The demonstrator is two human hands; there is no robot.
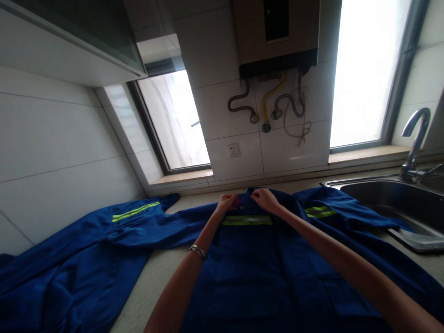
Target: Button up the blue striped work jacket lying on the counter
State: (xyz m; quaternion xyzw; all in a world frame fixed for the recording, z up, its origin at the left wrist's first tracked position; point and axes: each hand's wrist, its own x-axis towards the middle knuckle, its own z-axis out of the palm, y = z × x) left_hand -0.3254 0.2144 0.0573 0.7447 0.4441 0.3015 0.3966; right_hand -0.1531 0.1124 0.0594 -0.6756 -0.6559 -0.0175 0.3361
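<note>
A dark blue work jacket (243, 268) with a yellow-green and silver reflective stripe across it lies spread on the countertop before me. At its far end, by the collar, both my hands are on the cloth. My left hand (227, 202) has its fingers closed on the jacket left of the collar, slightly blurred. Just to its right, my right hand (265, 199) pinches the collar edge. A bracelet circles my left wrist. One sleeve (343, 206) reaches right to the sink. Further left lies another blue garment (79, 249) with a similar stripe.
A steel sink (374, 192) with a curved faucet (418, 134) is at the right. The tiled wall behind carries a socket (234, 150) and a water heater (277, 37) with hoses below. A cabinet (69, 41) overhangs the upper left. Pale countertop (152, 273) shows between the garments.
</note>
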